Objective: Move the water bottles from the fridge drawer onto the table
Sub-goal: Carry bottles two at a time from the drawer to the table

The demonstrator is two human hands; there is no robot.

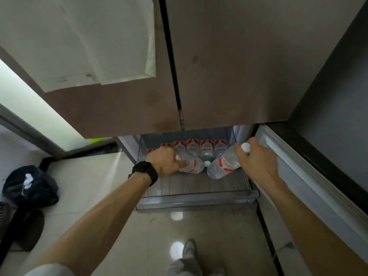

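The fridge drawer (196,200) is pulled out low in front of me. Several clear water bottles with red-and-white labels (206,147) lie in a row at its back. My left hand (164,161), a black watch on its wrist, grips one bottle (192,164) by its neck end, tilted over the drawer floor. My right hand (253,156) grips a second bottle (224,166) near its white cap, and that bottle slants down to the left above the drawer. The front half of the drawer floor is bare.
The closed upper fridge doors (219,66) hang right above the drawer, with a white paper (89,42) stuck on the left one. An open door panel (310,176) borders the right. A dark bag (29,186) sits on the tiled floor at the left. My foot (188,250) stands below.
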